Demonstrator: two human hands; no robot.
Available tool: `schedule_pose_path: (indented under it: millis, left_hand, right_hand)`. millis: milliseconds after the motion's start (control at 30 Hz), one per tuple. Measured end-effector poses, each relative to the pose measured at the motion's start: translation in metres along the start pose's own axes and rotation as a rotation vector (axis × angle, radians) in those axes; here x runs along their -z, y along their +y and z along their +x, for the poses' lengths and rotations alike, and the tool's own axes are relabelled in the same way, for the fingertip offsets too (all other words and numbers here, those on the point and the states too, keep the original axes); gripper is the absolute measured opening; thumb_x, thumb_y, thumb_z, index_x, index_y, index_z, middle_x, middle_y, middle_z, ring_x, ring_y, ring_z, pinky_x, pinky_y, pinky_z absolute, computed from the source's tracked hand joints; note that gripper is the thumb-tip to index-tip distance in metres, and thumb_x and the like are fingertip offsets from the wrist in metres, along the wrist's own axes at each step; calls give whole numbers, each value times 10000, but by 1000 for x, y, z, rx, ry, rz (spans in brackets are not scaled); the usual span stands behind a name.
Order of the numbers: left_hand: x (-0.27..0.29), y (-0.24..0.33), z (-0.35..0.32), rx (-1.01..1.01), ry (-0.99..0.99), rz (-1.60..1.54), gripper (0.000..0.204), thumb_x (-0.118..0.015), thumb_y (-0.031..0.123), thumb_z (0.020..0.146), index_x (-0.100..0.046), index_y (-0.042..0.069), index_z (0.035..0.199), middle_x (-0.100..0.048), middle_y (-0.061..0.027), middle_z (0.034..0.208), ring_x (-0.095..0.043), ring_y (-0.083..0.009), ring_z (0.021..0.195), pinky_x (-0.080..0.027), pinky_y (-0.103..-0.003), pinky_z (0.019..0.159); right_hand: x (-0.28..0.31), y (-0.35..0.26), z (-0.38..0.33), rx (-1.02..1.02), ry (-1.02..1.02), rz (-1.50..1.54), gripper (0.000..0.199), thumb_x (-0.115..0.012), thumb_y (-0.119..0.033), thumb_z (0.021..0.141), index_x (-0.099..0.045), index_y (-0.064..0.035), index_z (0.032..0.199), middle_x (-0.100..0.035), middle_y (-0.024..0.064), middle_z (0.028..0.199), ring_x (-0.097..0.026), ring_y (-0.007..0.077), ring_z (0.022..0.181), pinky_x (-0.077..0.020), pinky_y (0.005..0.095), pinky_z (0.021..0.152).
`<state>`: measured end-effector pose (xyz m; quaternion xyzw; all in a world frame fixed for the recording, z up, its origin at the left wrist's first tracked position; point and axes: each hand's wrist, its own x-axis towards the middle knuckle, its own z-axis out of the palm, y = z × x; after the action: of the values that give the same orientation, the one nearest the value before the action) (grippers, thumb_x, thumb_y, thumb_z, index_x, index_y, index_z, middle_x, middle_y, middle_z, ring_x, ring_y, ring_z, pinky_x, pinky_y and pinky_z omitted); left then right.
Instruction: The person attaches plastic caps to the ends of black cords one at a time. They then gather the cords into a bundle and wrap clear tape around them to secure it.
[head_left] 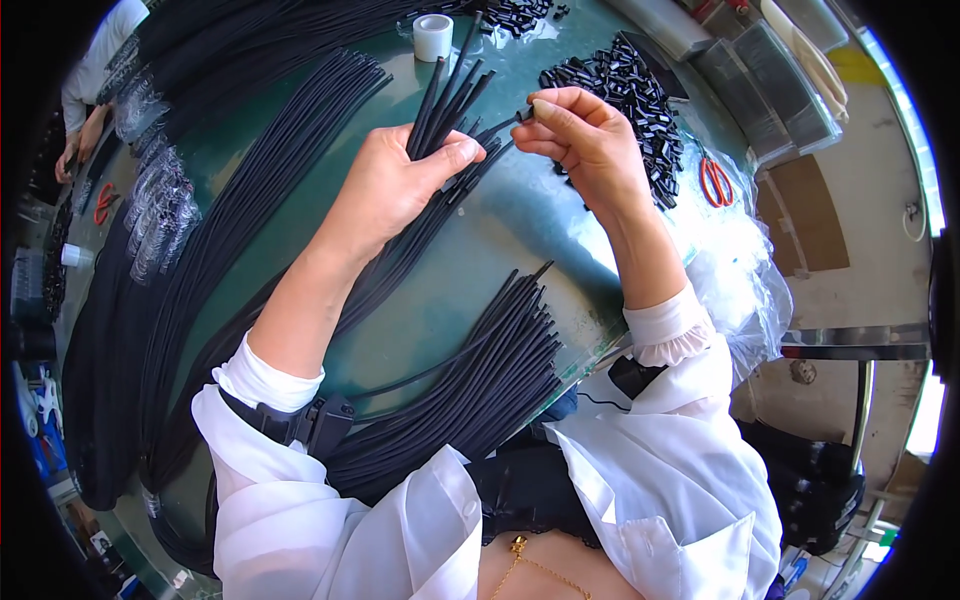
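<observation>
My left hand [385, 185] is closed around a small bunch of black cords [437, 112], whose cut ends stick up past the thumb. Just right of it, my right hand [600, 150] pinches a short black sleeve [525, 114] between thumb and fingers. One cord from the bunch reaches to that sleeve; whether its tip is inside I cannot tell. Behind the right hand lies a heap of similar black sleeves [640, 120] on the green table [400, 345]. Below my hands a thick bundle of black cords [480, 375] rests with its ends fanned toward the upper right.
More long cord bundles [270, 165] cover the left side, some near crinkled clear wrap [160, 205]. A white tape roll [432, 38] stands at the far side. Red-handled scissors [716, 182] and a clear plastic bag [740, 275] lie right. Another person's hand [92, 130] shows far left.
</observation>
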<state>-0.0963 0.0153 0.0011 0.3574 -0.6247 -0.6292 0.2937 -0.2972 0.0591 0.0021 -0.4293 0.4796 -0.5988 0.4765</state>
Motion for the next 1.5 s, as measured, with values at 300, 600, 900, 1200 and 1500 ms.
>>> schedule_pose_path:
  millis: [300, 600, 900, 1200, 1500]
  left_hand:
    - [6, 2, 0, -5, -82, -39, 234, -587, 255, 901, -612, 29, 846, -485, 53, 595, -398, -19, 504, -326, -181, 469]
    - [16, -4, 11, -73, 151, 56, 273, -539, 287, 928, -598, 23, 887, -498, 24, 602, -418, -37, 492, -310, -193, 441]
    - [9, 3, 3, -24, 72, -97, 235, -541, 252, 926, -601, 26, 945, -504, 22, 605, -407, -24, 513, -307, -188, 464]
    - [6, 5, -1, -6, 66, -161, 158, -586, 194, 896, -597, 38, 874, -476, 45, 609, -389, -8, 519, -294, -176, 471]
    - [7, 5, 1, 16, 64, -105, 128, -645, 170, 852, -606, 48, 844, -470, 77, 622, -375, 3, 534, -291, -183, 477]
  right_hand:
    - [-18, 5, -12, 2, -254, -151, 154, -645, -133, 856, -627, 11, 909, -637, 56, 766, -619, 119, 661, -502, 231, 640]
    - [35, -2, 18, -16, -162, -607, 171, -642, -172, 854, -646, -15, 920, -645, 59, 760, -619, 119, 710, -492, 244, 643]
    - [117, 3, 68, 316, -10, -1643, 237, -681, -233, 764, -650, -90, 951, -657, 128, 880, -635, 304, 803, -507, 371, 735]
    - [33, -11, 29, -14, -44, -253, 159, -622, -183, 875, -625, -32, 922, -609, 26, 835, -587, 111, 730, -507, 271, 722]
    - [11, 2, 14, 63, -168, -173, 162, -619, -164, 883, -619, -25, 965, -580, 7, 816, -550, 68, 700, -484, 226, 667]
